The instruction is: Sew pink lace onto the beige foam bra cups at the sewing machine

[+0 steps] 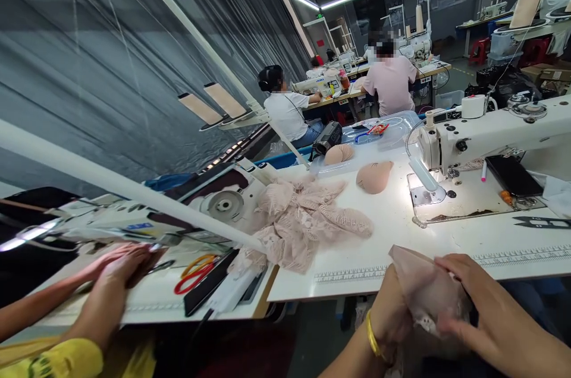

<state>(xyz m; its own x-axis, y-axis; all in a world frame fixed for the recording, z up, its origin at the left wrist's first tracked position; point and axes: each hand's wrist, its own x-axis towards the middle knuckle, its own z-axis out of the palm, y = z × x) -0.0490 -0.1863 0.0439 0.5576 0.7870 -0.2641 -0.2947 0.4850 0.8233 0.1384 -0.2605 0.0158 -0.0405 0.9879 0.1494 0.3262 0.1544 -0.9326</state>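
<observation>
Below the front edge of the sewing table, I hold a pale pink lace piece (430, 286) between both hands. My left hand (395, 309), with a gold-coloured bracelet at its wrist, grips it from the left; the cloth covers most of its fingers. My right hand (484, 301) closes on the other side, thumb and fingers pressed on the fabric. A heap of matching lace pieces (298, 217) lies on the table to the left. Behind it rests a beige moulded cup (375, 177). The lit sewing machine (435, 146) stands beyond my hands.
At left, a co-worker's hands (125, 265) work at another machine beside red and yellow scissors (196, 274). A black phone (513, 175) and thread snips (542, 222) lie at right. A thread-stand pole (134, 182) slants across the left. More people sit at machines behind.
</observation>
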